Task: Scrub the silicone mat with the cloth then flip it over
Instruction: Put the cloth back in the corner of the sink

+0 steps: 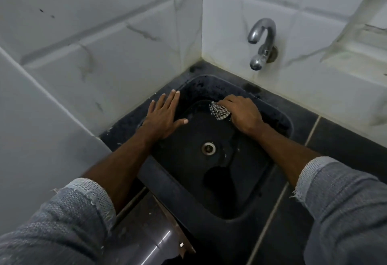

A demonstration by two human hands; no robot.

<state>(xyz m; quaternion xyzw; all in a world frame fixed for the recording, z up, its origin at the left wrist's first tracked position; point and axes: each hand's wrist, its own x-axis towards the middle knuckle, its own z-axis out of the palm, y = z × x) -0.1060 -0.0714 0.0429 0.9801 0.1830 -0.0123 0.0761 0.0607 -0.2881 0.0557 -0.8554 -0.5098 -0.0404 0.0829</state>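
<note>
- Left hand (162,118): I see it lying flat, palm down, at about 10 o'clock of the sink (278,124), on the basin's left edge. Its fingers (174,99) are straight and spread, thumb pointing toward 3 o'clock; they hold nothing.
- Right hand (240,112): at about 1 o'clock of the drain (208,148), knuckles up, fingers curled round the checked cloth (219,111), which sticks out on the hand's left side.
- Silicone mat (201,130): I read a dark sheet lying inside the dark basin, under both hands. Mat and basin are near the same colour, so I cannot tell its full outline.
- Cloth is pressed down toward the far part of the mat; I cannot tell how firmly.
- Drain sits at the basin's middle, between the forearms.
- Tap (261,42): chrome, wall-mounted at 12 o'clock, on white tile (104,55).
- Counter (345,145): dark, at 3 o'clock of the sink.
- Both sleeves (345,202) are rolled above the wrists.
</note>
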